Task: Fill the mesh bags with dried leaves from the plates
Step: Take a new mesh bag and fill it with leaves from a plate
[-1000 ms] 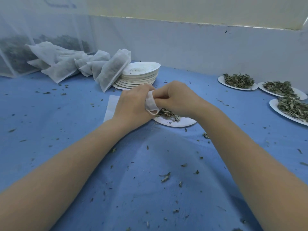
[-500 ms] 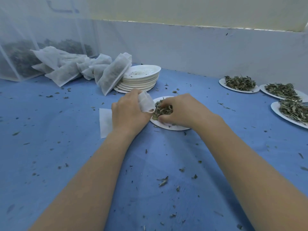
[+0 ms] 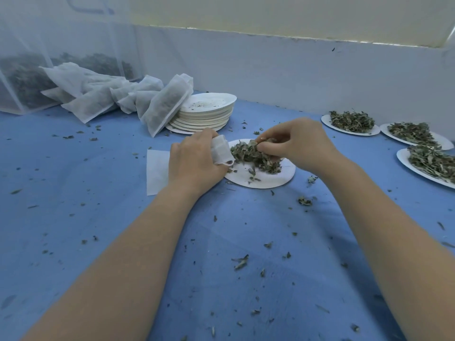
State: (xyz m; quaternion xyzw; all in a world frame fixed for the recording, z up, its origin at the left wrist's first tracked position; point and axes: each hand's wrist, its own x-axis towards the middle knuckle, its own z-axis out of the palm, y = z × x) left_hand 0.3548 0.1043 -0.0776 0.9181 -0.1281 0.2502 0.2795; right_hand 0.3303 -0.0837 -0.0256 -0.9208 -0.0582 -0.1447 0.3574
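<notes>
A white paper plate (image 3: 266, 179) lies in the middle of the blue table with a heap of dried leaves (image 3: 253, 156) on it. My left hand (image 3: 194, 163) grips a small white mesh bag (image 3: 221, 152), whose mouth faces the leaves at the plate's left rim. My right hand (image 3: 298, 143) reaches over the far side of the plate, its curled fingers pinching a clump of the leaves. Part of the heap is hidden under those fingers.
A stack of emptied plates (image 3: 209, 114) stands behind, with filled mesh bags (image 3: 162, 107) leaning on it. A flat white bag (image 3: 156, 173) lies left of my wrist. Three plates of leaves (image 3: 352, 123) sit at the right. A large net sack (image 3: 29, 77) stands far left.
My right hand left the bag's mouth, dropped to the plate and gathered a clump of leaves. My left hand kept hold of the bag beside the plate.
</notes>
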